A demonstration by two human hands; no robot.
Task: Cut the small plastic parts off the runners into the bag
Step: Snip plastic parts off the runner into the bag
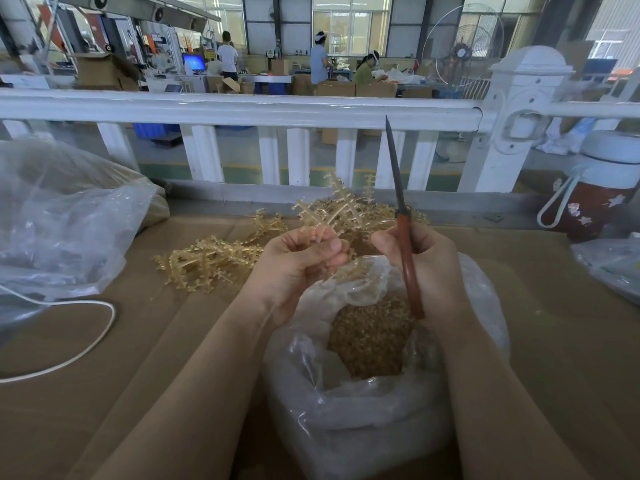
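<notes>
Runner (320, 233) half hidden inside curled left hand (298, 261) fingers (332, 244), right hand (429, 265) clamped round scissors (403, 233), blades together.

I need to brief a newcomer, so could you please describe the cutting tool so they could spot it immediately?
Find the white railing behind the cardboard-covered table. In front of it, the right hand holds a knife with a reddish-brown handle, its dark narrow blade pointing up, the only dark, straight item there.

large bag (52, 216) cut off left, bottle (595, 188) cut off right
</notes>
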